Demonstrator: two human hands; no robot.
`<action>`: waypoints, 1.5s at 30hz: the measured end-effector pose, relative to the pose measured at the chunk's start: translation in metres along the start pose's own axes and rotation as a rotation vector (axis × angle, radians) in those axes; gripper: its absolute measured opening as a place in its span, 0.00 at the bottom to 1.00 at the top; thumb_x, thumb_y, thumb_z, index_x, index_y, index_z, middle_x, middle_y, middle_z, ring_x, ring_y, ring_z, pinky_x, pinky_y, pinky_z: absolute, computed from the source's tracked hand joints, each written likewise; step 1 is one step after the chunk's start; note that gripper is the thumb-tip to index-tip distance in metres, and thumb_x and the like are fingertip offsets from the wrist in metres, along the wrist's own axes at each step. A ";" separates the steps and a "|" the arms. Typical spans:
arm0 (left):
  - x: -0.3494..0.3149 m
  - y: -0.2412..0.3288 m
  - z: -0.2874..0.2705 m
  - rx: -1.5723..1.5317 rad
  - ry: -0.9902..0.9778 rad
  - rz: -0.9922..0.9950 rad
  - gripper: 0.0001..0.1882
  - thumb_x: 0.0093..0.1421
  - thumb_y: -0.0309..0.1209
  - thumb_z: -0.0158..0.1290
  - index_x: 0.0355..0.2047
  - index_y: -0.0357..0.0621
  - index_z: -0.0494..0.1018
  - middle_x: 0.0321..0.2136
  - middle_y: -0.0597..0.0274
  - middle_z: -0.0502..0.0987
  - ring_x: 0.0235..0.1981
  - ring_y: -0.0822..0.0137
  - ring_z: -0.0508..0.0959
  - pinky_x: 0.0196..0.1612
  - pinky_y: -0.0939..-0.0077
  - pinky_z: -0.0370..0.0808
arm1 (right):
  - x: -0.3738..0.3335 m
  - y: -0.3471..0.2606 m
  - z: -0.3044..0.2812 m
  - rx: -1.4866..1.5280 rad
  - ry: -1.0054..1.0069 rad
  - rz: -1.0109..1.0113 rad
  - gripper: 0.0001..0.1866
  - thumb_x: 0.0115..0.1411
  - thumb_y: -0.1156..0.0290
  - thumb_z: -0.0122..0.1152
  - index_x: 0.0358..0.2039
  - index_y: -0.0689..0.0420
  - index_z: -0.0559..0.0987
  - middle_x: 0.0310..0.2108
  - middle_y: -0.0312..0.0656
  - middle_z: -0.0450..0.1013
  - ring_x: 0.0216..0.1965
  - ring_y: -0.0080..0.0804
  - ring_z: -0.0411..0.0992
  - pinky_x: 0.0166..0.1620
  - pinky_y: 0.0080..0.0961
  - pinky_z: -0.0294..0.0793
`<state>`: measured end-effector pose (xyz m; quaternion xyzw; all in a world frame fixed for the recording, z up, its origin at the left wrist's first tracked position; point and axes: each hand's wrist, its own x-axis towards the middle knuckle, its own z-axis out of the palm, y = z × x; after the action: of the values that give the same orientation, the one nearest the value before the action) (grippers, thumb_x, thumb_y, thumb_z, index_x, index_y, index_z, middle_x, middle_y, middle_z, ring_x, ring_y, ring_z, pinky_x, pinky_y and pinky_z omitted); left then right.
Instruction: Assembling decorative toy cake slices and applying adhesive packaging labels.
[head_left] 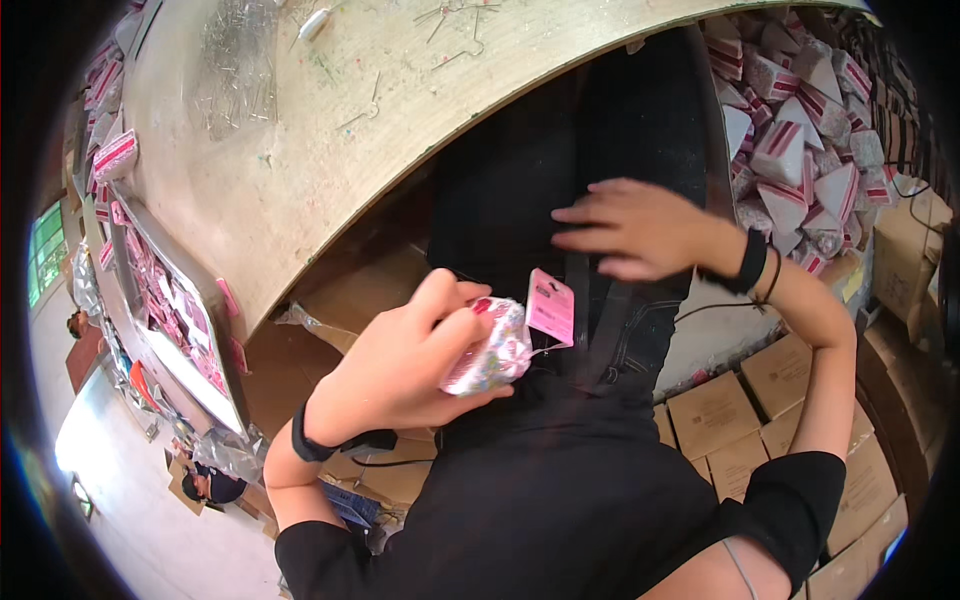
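Observation:
My left hand [395,365] is closed around a small white and pink cake-slice-shaped piece [500,350] with a colourful speckled side. From it a pink card tag [552,308] hangs by a thin string, above my lap. Apart from it, my right hand [640,232] hovers over my dark trousers with its fingers stretched out and nothing in them.
A curved worktable [300,130] spans the top, with bent wire pins [235,70] on it. Many cake-slice pieces [795,150] are heaped at the right. Pink tags fill a tray [215,330] at the left. Cardboard boxes [715,410] stand at the lower right.

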<state>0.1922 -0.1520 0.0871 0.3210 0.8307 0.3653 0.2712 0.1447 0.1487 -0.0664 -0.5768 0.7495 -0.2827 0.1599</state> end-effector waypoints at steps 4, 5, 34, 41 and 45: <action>-0.034 0.007 -0.021 -0.085 0.203 -0.170 0.32 0.40 0.34 0.75 0.40 0.37 0.69 0.42 0.50 0.69 0.43 0.51 0.79 0.43 0.66 0.76 | -0.023 0.082 -0.032 -0.427 0.256 0.477 0.22 0.59 0.61 0.54 0.54 0.50 0.76 0.59 0.45 0.69 0.63 0.45 0.62 0.65 0.45 0.58; -0.047 0.005 -0.019 -0.158 0.327 -0.228 0.31 0.40 0.35 0.75 0.40 0.36 0.69 0.41 0.51 0.68 0.46 0.50 0.79 0.45 0.66 0.75 | -0.023 0.102 -0.027 -0.578 0.259 0.598 0.23 0.61 0.60 0.54 0.56 0.52 0.74 0.61 0.45 0.67 0.66 0.45 0.59 0.66 0.45 0.56; 0.032 0.019 -0.051 -0.208 -0.047 -0.116 0.21 0.57 0.26 0.60 0.50 0.37 0.72 0.42 0.54 0.74 0.45 0.58 0.77 0.48 0.69 0.74 | 0.016 0.147 -0.027 0.771 1.969 0.952 0.13 0.60 0.67 0.53 0.30 0.64 0.81 0.25 0.43 0.78 0.29 0.31 0.76 0.33 0.28 0.74; 0.111 0.015 0.016 -0.354 -0.072 0.008 0.36 0.59 0.36 0.63 0.61 0.35 0.60 0.46 0.48 0.73 0.48 0.59 0.76 0.51 0.69 0.74 | -0.024 0.043 -0.096 0.544 2.646 1.019 0.14 0.58 0.62 0.42 0.26 0.58 0.71 0.24 0.37 0.69 0.22 0.26 0.60 0.27 0.26 0.62; 0.130 0.022 0.061 -0.516 0.053 0.000 0.48 0.57 0.43 0.64 0.65 0.33 0.47 0.51 0.42 0.68 0.52 0.54 0.74 0.55 0.64 0.72 | 0.016 0.006 -0.134 0.469 2.803 0.799 0.13 0.57 0.62 0.42 0.27 0.57 0.70 0.30 0.38 0.71 0.25 0.25 0.60 0.30 0.24 0.61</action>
<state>0.1571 -0.0189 0.0409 0.2317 0.7169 0.5733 0.3222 0.0600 0.1665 0.0371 0.4401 0.3327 -0.6474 -0.5259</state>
